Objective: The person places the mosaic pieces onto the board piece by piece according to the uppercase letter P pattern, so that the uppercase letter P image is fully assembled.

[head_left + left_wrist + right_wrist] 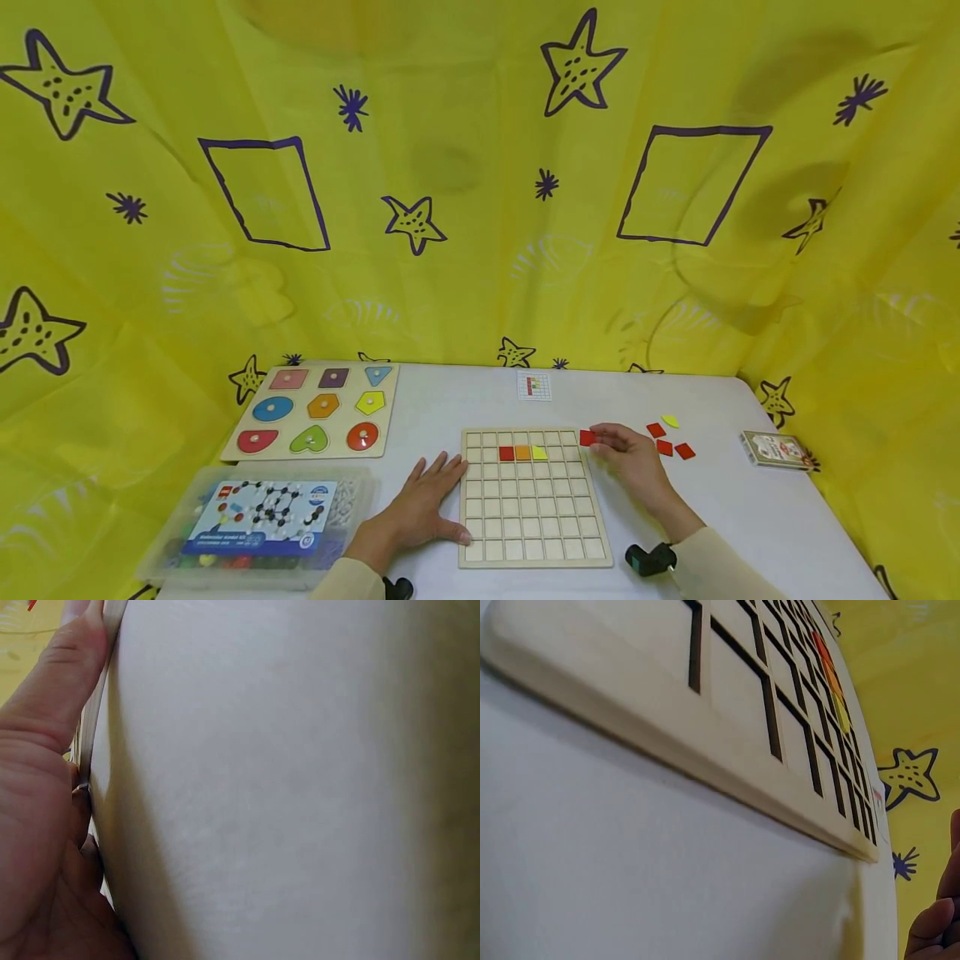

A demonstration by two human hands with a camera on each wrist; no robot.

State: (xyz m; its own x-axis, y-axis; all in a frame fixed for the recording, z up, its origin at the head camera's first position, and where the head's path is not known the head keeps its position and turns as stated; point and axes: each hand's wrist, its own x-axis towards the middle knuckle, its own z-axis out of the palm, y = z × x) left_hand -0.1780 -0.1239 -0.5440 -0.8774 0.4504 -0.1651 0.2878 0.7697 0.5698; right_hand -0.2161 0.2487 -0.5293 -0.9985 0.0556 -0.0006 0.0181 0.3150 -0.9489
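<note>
My right hand (633,462) pinches a red square tile (587,438) at the upper right corner of a wooden grid board (510,527). In the board's second row sit a red tile (507,453), an orange tile (522,452) and a yellow tile (539,453) with a curved edge, side by side. My left hand (423,508) rests at the board's left edge, fingers extended and thumb touching the frame. In the left wrist view the thumb (60,682) lies along the board's side. The right wrist view shows only part of the right fingers (937,922); the held tile is outside it.
Several loose red tiles (664,448) and a yellow piece (670,422) lie right of the board. Farther right is a card box (777,450). A small pattern card (534,386) lies behind the board. To the left are a shape puzzle (345,427) and a molecular model kit (262,517).
</note>
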